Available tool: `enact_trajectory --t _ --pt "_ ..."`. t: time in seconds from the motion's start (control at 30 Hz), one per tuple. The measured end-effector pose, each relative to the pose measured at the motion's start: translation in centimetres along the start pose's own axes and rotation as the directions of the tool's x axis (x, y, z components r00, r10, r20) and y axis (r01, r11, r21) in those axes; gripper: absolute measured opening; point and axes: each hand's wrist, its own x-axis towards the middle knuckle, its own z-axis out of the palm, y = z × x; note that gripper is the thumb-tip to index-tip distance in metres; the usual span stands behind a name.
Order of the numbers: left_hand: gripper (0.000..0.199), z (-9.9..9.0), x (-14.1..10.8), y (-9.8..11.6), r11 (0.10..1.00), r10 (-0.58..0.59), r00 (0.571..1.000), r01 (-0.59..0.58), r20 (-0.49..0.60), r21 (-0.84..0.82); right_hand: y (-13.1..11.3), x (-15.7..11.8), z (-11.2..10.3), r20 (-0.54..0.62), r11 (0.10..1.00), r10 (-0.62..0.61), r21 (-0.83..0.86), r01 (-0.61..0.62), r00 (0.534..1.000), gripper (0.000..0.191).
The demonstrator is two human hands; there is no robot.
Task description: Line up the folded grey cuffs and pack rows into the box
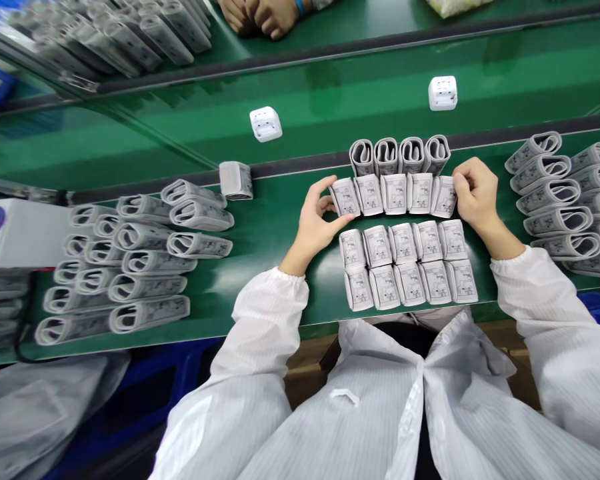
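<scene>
Several folded paper leaflets stand in a row (394,195) on the green table, printed faces up. At the row's left end my left hand (320,217) has its thumb and fingers around the end leaflet. My right hand (476,193) is closed, its fingertips pressed on the leaflet at the right end. Two more rows of folded leaflets (407,263) lie nearer to me, touching each other. Behind the held row, several leaflets (399,157) stand with their rolled edges showing.
Folded leaflets (147,253) fill the left of the table, others (560,200) the right. Beyond the ledge, two white adapters (266,124) (443,93) sit on a green belt (350,93). Another person's hands (265,15) rest at the top, near a leaflet pile (125,33).
</scene>
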Motion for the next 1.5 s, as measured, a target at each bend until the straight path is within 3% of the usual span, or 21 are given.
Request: enact_trajectory --t 0.37,0.77,1.5 --pt "0.105 -0.2 0.0 -0.7 1.000 0.001 1.000 0.000 -0.029 0.010 -0.5 0.2 -0.1 -0.024 1.000 0.027 0.005 -0.027 0.999 0.061" --pt "0.106 -2.5 0.7 -1.0 0.998 -0.006 1.000 0.007 0.008 -0.064 0.6 0.1 -0.3 -0.052 1.000 0.002 -0.020 -0.003 0.999 0.054" --pt "0.104 -2.0 0.1 -0.6 0.999 0.006 0.999 -0.007 0.034 0.036 -0.3 -0.1 0.0 -0.018 0.996 -0.065 0.053 0.066 0.998 0.056"
